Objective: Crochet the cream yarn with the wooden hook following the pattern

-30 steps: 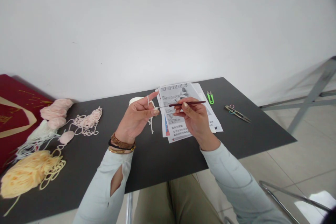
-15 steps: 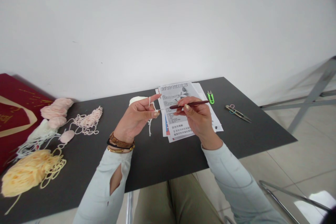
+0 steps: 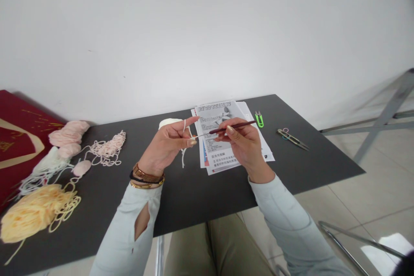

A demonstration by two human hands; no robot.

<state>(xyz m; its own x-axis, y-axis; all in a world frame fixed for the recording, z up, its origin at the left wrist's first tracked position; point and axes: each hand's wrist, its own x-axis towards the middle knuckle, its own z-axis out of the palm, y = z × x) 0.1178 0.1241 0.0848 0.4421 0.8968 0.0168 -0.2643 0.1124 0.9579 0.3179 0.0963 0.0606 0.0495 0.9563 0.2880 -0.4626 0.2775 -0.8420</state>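
Note:
White yarn (image 3: 184,126) loops around the raised index finger of my left hand (image 3: 166,143), and its thumb pinches the small worked end. A loose yarn tail dangles below those fingers. My right hand (image 3: 242,140) holds a crochet hook (image 3: 233,127) with a dark red handle like a pen; its thin metal tip reaches left to the yarn at my left fingertips. Part of a white yarn ball (image 3: 168,122) shows behind my left hand. Under and behind my right hand lie printed pattern sheets (image 3: 223,155), partly covered.
Green thread snips (image 3: 259,119) and metal scissors (image 3: 293,139) lie right of the papers on the black table (image 3: 200,198). At the left are pink yarn (image 3: 69,134), pale yarn (image 3: 45,172), yellow yarn (image 3: 32,213) and a red bag (image 3: 19,138).
The crochet hook's handle has tilted slightly, its back end higher, with the tip still at the yarn. Both hands stay almost in place.

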